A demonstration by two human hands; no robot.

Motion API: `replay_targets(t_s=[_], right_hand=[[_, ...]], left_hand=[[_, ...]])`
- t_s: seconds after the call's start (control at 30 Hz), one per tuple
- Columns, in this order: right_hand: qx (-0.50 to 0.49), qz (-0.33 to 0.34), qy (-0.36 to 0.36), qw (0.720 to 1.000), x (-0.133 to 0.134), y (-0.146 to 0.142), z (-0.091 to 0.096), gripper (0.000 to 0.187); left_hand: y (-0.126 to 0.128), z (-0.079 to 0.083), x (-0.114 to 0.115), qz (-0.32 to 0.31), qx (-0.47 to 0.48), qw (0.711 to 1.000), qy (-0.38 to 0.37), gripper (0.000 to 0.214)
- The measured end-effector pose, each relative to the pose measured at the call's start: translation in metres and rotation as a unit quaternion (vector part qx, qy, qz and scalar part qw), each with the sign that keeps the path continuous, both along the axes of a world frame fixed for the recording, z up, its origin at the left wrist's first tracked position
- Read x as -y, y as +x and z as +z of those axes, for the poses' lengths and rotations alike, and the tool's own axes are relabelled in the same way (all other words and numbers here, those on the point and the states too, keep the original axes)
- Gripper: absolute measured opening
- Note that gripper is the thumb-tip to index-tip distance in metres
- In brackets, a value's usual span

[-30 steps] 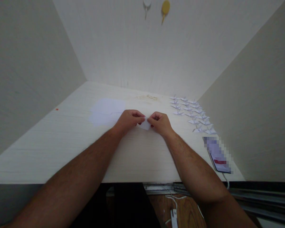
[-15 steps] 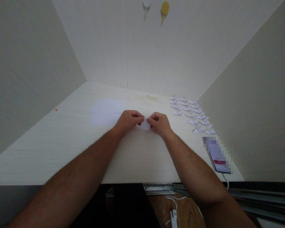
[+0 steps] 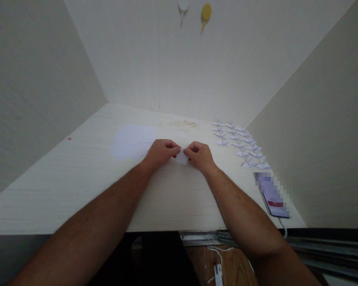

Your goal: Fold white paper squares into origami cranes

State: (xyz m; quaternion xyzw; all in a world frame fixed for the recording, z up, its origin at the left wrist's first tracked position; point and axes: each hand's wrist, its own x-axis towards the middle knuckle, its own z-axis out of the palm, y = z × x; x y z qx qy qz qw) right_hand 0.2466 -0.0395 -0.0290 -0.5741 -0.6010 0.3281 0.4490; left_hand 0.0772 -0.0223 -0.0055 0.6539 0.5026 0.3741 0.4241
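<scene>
Between my two hands, over the middle of the white table (image 3: pixel 179 198), is a small piece of white paper (image 3: pixel 182 158). My left hand (image 3: pixel 164 151) pinches its left upper edge between thumb and fingers. On the other side, my right hand (image 3: pixel 199 153) grips the right upper edge the same way. The lower part of the paper hangs toward me; its exact folds are too faint to make out. White paper sheets (image 3: pixel 131 141) lie flat beyond my left forearm. Folded paper cranes (image 3: pixel 241 153) stand in rows at the right.
A phone (image 3: pixel 271 194) with a cable lies near the right wall, in front of the cranes. Walls close in the table at left, back and right. A white hook (image 3: pixel 183 6) and a yellow hook (image 3: pixel 206 12) are on the back wall. Below the table edge lies a power strip (image 3: pixel 218 274).
Both hands keep their pinch on the paper and have barely moved. The whole view has shifted very slightly.
</scene>
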Motion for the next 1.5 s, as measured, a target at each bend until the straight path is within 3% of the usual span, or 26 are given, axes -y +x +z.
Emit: replay_targets(t_s=[0.17, 0.4, 0.53, 0.63, 0.7, 0.97, 1.37, 1.5], right_hand=[[0.004, -0.004, 0.005, 1.000, 0.000, -0.001, 0.001, 0.019], [0.085, -0.038, 0.062, 0.994, 0.005, -0.002, 0.005, 0.027], [-0.007, -0.031, 0.069, 0.997, 0.004, -0.006, 0.002, 0.022], [-0.146, -0.012, 0.046, 0.988, 0.000, -0.009, 0.000, 0.034], [-0.186, -0.003, 0.025, 0.982, -0.001, -0.011, 0.000, 0.034], [-0.211, -0.025, 0.055, 0.976, 0.000, -0.012, -0.002, 0.027], [-0.201, -0.037, 0.088, 0.975, 0.001, -0.009, -0.002, 0.020], [-0.169, -0.039, 0.046, 0.984, 0.001, -0.011, -0.003, 0.022]], left_hand=[[0.001, -0.002, 0.000, 0.023, -0.002, 1.000, 0.010, 0.009], [0.007, -0.005, 0.001, 0.087, 0.041, 0.995, 0.022, 0.008], [0.008, -0.006, 0.002, 0.096, 0.081, 0.992, 0.025, 0.010], [0.009, -0.005, 0.003, 0.105, 0.117, 0.987, 0.028, 0.012], [0.010, -0.005, 0.004, 0.108, 0.141, 0.984, 0.027, 0.013], [0.016, -0.008, 0.005, 0.121, 0.197, 0.973, 0.016, 0.013], [0.018, -0.015, 0.003, 0.137, 0.203, 0.969, 0.025, 0.011], [0.018, -0.016, 0.002, 0.149, 0.207, 0.967, 0.017, 0.010]])
